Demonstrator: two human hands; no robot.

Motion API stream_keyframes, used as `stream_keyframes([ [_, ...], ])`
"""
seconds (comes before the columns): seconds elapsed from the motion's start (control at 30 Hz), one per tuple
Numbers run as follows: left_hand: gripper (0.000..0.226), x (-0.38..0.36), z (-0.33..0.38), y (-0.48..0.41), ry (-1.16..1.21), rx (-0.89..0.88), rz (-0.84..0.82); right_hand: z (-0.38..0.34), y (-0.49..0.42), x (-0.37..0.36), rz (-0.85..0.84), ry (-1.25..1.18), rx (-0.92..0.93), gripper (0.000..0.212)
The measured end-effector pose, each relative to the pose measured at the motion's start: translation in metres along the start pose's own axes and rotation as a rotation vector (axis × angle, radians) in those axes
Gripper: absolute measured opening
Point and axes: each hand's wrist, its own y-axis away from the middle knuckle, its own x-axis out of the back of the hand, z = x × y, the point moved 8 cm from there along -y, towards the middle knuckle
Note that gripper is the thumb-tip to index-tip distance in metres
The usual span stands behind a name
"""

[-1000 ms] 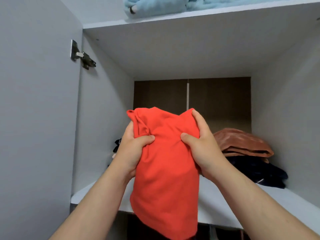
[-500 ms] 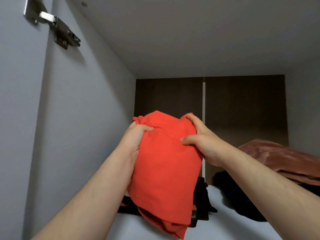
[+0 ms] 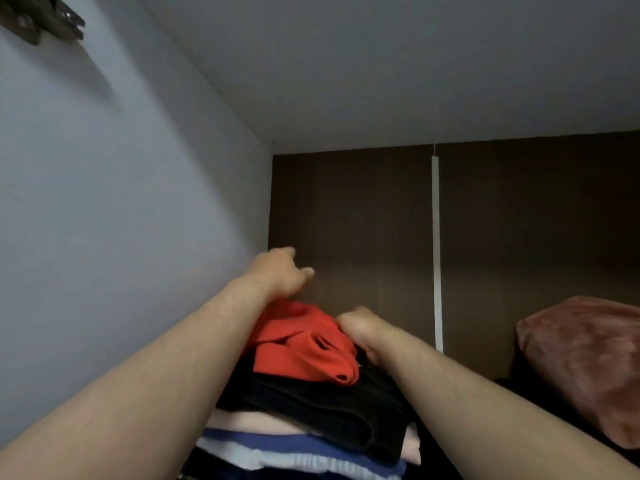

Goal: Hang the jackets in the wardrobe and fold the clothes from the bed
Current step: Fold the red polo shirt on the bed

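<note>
Now the folded bright red cloth top [image 3: 304,344] is down on the stack of dark and striped folded clothes [image 3: 311,420], no longer held up. The left hand [image 3: 277,271] has let go, fingers loose above it; the right hand [image 3: 360,327] is curled beside it, grip unclear. This piece looks put away.

Left arm: bare forearm entering from 7 o'clock, extended toward 1 o'clock.
Left hand [image 3: 280,271]: raised, fingers loosely curled, nothing visibly gripped.
Right arm: bare forearm entering from 4 o'clock, extended toward 10 o'clock.
Right hand [image 3: 363,329]: lower than the left, knuckles up, fingers curled under; grip hidden.
</note>
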Motion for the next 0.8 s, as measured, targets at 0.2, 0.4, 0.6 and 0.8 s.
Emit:
stream_keyframes([
  [0.2, 0.049, -0.125, -0.051, 0.027, 0.293, 0.134, -0.604, -0.015, -0.017, 0.008, -0.01, 0.377, 0.232, 0.088],
  [0.4, 0.061, -0.13, -0.05, 0.038, 0.405, 0.112, -0.574, 0.041, -0.004, -0.043, -0.389, 0.803, 0.327, 0.052],
  [0.6, 0.055, -0.124, -0.044, 0.047, 0.402, 0.131, -0.568, 0.035, 0.006, -0.038, -0.363, 0.853, 0.32, 0.054],
  [0.8, 0.057, -0.119, -0.036, 0.047, 0.256, 0.067, -0.548, 0.031, 0.021, -0.021, -0.218, 0.795, 0.279, 0.052],
])
